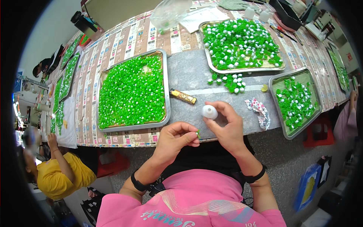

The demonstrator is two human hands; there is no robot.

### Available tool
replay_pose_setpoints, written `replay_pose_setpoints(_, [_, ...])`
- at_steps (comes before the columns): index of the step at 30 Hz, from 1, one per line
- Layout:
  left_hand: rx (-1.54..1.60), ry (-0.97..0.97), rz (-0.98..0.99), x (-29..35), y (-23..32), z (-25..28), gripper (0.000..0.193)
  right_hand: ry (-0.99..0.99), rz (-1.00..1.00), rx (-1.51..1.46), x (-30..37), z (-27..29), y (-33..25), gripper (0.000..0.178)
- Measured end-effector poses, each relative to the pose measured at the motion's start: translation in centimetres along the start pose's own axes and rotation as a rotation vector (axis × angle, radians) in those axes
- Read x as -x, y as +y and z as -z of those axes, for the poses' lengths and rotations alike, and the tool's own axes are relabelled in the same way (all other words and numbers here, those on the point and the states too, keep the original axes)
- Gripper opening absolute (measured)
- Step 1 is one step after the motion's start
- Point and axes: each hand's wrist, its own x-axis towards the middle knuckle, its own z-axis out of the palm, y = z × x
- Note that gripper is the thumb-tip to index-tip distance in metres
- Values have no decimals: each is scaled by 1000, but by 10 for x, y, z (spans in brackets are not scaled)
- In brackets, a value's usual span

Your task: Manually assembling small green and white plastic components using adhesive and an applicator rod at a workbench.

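My left hand (pixel 172 142) pinches a tiny green piece (pixel 198 133) between thumb and fingertips, just above the table's near edge. Thumb and fingers of my right hand (pixel 230 132) are closed round a small white squeeze bottle (pixel 209 112) whose thin metal tip points up. A short gap separates the bottle from the green piece. To the left lies a metal tray (pixel 166 89) full of small green pieces with white dots. Beyond my hands, loose green pieces with white balls (pixel 235 83) lie on the grey cloth (pixel 185 73) by another tray (pixel 245 70).
A gold and black lighter-like stick (pixel 183 96) lies beside the left tray. Nearer my right hand are a floral scrunchie (pixel 261 113) and a third tray (pixel 278 109) of green-and-white pieces. A clear plastic bag (pixel 166 15) sits at the back. A person in yellow (pixel 66 176) works at left.
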Motion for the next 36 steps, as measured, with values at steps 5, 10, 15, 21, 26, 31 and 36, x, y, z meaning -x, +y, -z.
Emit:
replay_pose_setpoints(5, [12, 0, -6, 1, -2, 4, 12, -8, 167, 207, -2, 14, -11, 39])
replay_pose_setpoints(10, [32, -30, 7, 1, -3, 1, 12, 224, 354, 651, -30, 49, -1, 26])
replay_pose_setpoints(15, [42, -61, 18, 3, -3, -2, 15, 194, 294, 830, -43, 50, 6, 14])
replay_pose_setpoints(21, [50, -51, 9, 8, -6, 0, 14, 191, 181, 689, -39, 49, 13, 16])
replay_pose_setpoints(26, [59, -64, 4, 10, -5, -2, 12, 69, 94, 571, -37, 55, 5, 22])
replay_pose_setpoints(31, [92, -68, 7, 11, -5, -3, 13, -47, 75, 254, -12, 56, -12, 20])
replay_pose_setpoints(36, [178, -103, 76, 7, -7, -8, 13, -185, -74, -54, 23, 49, -25, 17])
